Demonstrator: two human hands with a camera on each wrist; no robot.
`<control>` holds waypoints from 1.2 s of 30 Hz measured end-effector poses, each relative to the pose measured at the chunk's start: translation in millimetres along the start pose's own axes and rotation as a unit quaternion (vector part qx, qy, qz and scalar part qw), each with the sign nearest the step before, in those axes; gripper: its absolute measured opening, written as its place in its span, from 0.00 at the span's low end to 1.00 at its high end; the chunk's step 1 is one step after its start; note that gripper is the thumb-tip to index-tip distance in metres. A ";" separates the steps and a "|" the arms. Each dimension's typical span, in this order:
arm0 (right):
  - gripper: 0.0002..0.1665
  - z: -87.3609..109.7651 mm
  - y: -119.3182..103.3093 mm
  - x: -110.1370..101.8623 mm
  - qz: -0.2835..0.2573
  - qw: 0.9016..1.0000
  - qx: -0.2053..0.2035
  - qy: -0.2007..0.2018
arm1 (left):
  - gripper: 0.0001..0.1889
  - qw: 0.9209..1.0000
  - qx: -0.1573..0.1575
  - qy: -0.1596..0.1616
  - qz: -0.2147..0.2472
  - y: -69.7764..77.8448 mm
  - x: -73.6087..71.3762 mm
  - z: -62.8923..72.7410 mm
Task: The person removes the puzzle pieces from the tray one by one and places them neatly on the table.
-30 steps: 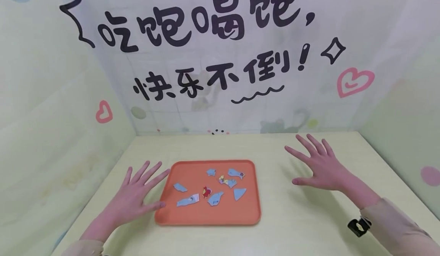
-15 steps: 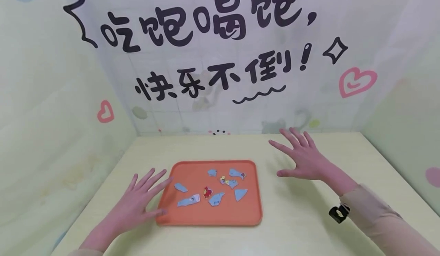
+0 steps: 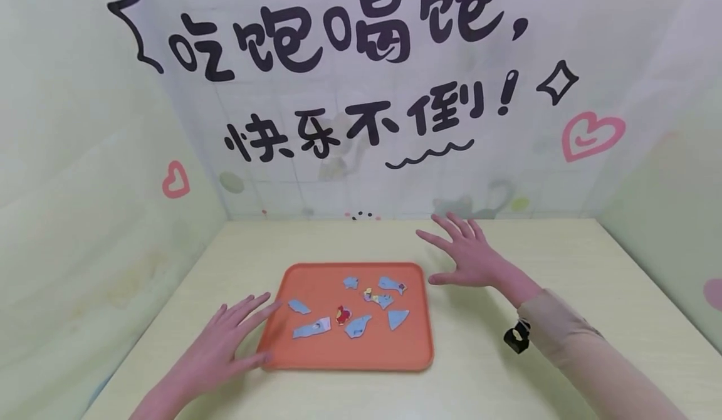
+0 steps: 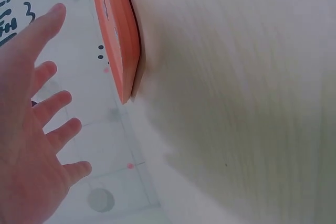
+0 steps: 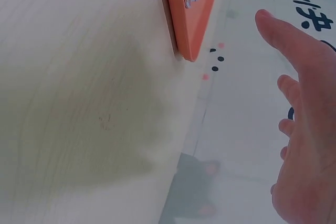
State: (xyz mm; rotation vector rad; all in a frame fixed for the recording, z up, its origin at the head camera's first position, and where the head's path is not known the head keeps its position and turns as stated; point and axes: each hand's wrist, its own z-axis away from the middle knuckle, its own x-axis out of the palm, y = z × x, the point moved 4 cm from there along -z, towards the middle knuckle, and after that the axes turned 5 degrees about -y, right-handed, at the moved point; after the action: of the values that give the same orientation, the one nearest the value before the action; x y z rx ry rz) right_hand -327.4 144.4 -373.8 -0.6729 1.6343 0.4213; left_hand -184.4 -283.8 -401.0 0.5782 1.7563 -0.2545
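Note:
An orange tray lies on the table with several flat, irregular light-blue pieces spread on it, among them a triangular piece and a long strip. A small red piece sits near their middle. My left hand hovers at the tray's left edge, fingers spread, its thumb and index fingertip overlapping the rim in the head view. Off the tray's upper right corner, my right hand is held over the table with its fingers spread. Neither hand holds anything; the left wrist view shows the left palm bare.
The pale wooden table extends on both sides of the tray. Behind it hangs a white cloth backdrop with black lettering, and cloth walls stand left and right. A black device is strapped at the right wrist.
My right hand has moved left, from well right of the tray to beside its upper right corner. The left hand has sunk slightly lower in the view. The pieces lie as before.

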 end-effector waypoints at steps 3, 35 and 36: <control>0.52 -7.4 -4.1 5.9 -0.010 1.000 -0.004 -0.001 | 0.44 1.000 -0.006 0.002 0.001 -0.5 1.4 6.0; 0.45 -47.6 -41.9 45.7 -0.153 0.987 0.012 -0.041 | 0.24 0.985 -0.085 0.039 0.146 22.3 16.2 25.4; 0.44 -48.2 -42.4 47.4 -0.156 0.987 0.015 -0.042 | 0.23 0.985 -0.088 0.039 0.145 23.0 16.1 23.9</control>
State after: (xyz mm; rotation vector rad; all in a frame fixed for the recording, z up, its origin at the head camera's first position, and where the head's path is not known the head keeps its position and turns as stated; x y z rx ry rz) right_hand -340.7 73.3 -407.4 -0.8621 1.4224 0.1945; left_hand -155.2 -271.3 -419.7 0.7125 1.7226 0.1281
